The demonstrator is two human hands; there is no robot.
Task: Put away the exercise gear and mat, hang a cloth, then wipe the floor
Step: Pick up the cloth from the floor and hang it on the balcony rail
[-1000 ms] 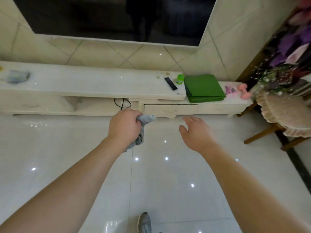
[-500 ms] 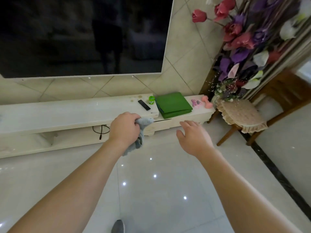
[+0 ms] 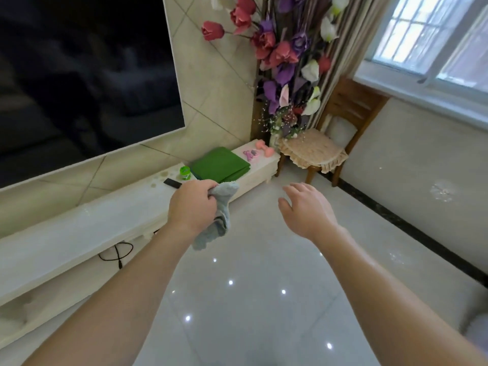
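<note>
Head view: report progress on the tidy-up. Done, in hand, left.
Looks done: the folded green mat and pink dumbbell lie on the white TV console. In hand: the left hand grips a grey-blue cloth; the right hand is open and empty above the floor. Left: the cloth is not yet hung, and wiping the floor seems not yet begun.

artificial flowers (image 3: 285, 56) stand beside a cushioned wooden chair (image 3: 314, 154) near the window (image 3: 435, 35).
</note>
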